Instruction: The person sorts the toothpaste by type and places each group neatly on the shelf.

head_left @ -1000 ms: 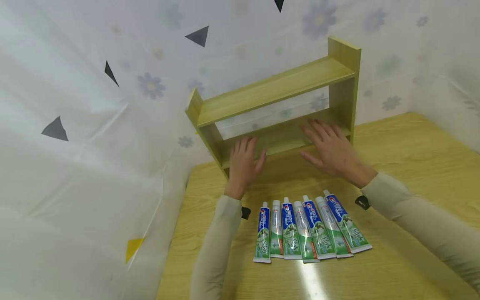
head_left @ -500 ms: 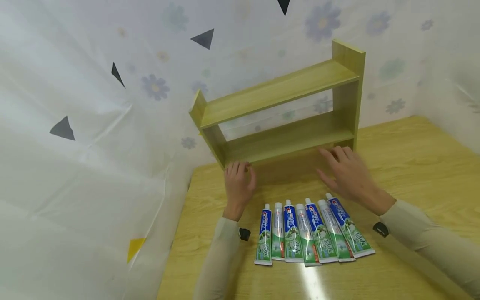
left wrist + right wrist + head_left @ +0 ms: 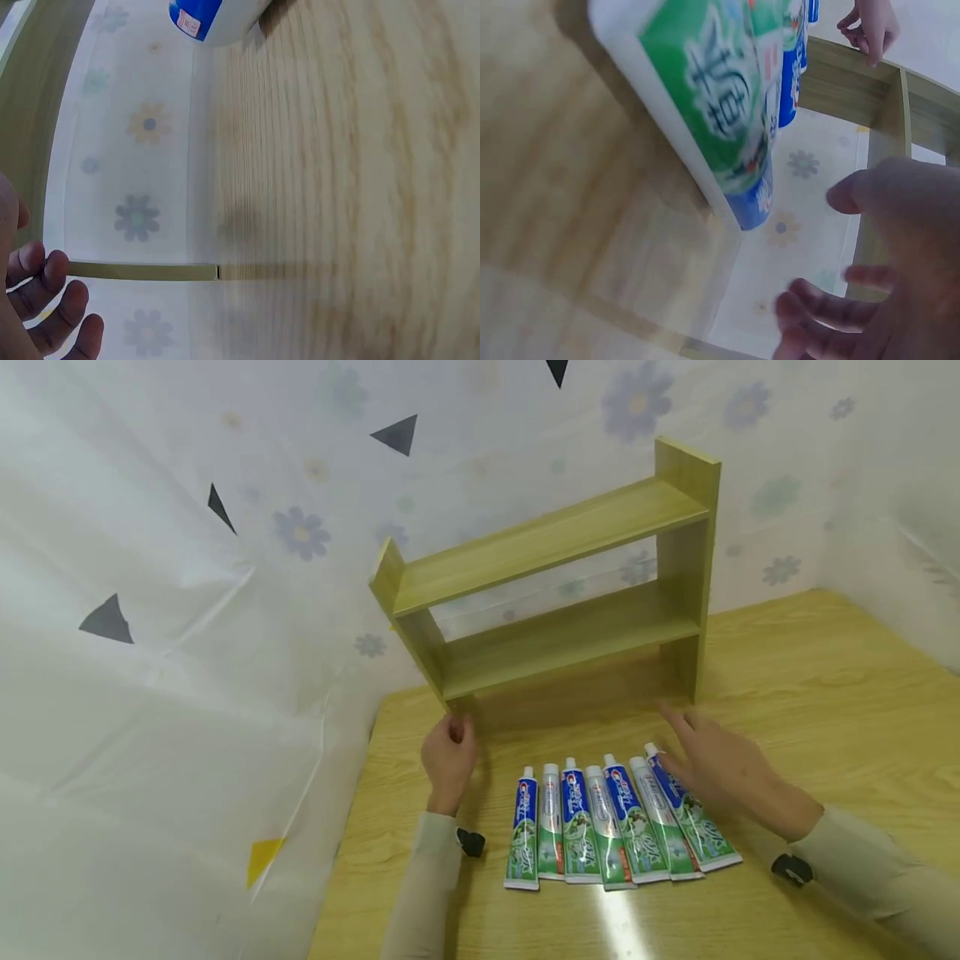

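Observation:
My left hand (image 3: 449,758) is just in front of the foot of the shelf's left side panel, fingers loosely curled. In the left wrist view, its fingers (image 3: 71,304) overlap the end of that thin panel; whether they touch it I cannot tell. My right hand (image 3: 731,768) hovers over the upper right of the rightmost toothpaste tube (image 3: 705,835), with nothing between its spread fingers. Several toothpaste tubes (image 3: 579,827) lie side by side, caps toward the shelf. The wooden two-tier shelf (image 3: 555,556) stands upright behind them, holding nothing.
The wood-grain table (image 3: 780,677) carries the shelf and tubes. A plastic-covered wall with flower prints (image 3: 300,533) rises behind the shelf, and a white sheet (image 3: 165,760) hangs on the left. A bright light reflection (image 3: 622,918) lies in front of the tubes.
Both hands have drawn back from the shelf's lower tier toward me. The left has gone down to the left foot; the right has come over the rightmost tube. Shelf and tubes stay put.

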### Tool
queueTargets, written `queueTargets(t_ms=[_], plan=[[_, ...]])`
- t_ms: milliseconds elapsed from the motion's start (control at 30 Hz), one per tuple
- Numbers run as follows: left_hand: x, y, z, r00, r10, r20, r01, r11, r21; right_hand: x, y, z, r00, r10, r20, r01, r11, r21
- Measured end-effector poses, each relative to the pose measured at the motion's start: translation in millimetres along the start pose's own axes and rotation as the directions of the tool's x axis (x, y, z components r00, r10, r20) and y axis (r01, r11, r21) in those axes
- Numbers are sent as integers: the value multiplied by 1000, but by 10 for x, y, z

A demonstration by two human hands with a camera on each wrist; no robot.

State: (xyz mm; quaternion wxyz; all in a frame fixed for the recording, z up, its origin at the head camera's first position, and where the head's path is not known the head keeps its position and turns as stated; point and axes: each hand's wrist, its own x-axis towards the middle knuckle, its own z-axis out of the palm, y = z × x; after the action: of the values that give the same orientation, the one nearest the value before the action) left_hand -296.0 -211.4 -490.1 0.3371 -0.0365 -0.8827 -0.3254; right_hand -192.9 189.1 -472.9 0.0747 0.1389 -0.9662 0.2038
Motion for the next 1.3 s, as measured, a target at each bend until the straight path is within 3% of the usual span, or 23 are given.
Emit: queueTargets(t_ms=[167, 233, 300, 400, 467, 533, 600, 667, 800, 933, 1033, 1167, 1233, 1300], plan=[[-25, -109, -18, 997, -78, 8, 78, 997, 27, -169, -2, 131, 997, -26, 75, 28, 999, -32], [-57, -193, -5, 998, -45, 39, 44, 998, 38, -238, 4, 188, 996, -45, 78, 48, 998, -37], [-79, -492, 147, 998, 20, 52, -22, 999, 38, -300, 10, 228, 995, -57, 77, 60, 998, -33], [-127, -662, 231, 996, 71, 55, -74, 996, 50, -375, -5, 260, 995, -53, 81, 54, 998, -9], [-129, -663, 238, 996, 55, 72, -60, 996, 70, -409, -22, 271, 995, -34, 96, 33, 999, 8], [-135, -432, 114, 995, 18, 96, -26, 996, 85, -431, -42, 281, 994, -15, 109, 12, 1000, 26], [-125, -357, 83, 994, 1, 109, -11, 995, 95, -445, -59, 290, 993, -2, 122, -2, 999, 34], [-131, -399, 117, 995, -5, 97, -7, 993, 119, -452, -76, 299, 992, 2, 126, -6, 999, 37], [-165, -629, 261, 999, 5, 41, -12, 985, 173, -453, -95, 308, 991, 1, 135, -6, 999, 39], [-156, -615, 237, 999, 12, 30, -17, 986, 168, -437, -93, 287, 989, 5, 145, -12, 999, 43], [-108, -477, 186, 998, 8, 65, -17, 989, 146, -419, -68, 235, 988, 27, 154, -32, 999, 30], [-56, -560, 363, 994, -7, 107, -15, 979, 203, -416, -23, 175, 979, 82, 187, -86, 996, 14], [-40, -682, 478, 993, -22, 119, -8, 971, 238, -416, -10, 165, 975, 100, 201, -106, 994, 23], [-25, -685, 488, 990, -46, 137, 11, 970, 245, -405, -4, 164, 972, 103, 213, -113, 993, 37]])
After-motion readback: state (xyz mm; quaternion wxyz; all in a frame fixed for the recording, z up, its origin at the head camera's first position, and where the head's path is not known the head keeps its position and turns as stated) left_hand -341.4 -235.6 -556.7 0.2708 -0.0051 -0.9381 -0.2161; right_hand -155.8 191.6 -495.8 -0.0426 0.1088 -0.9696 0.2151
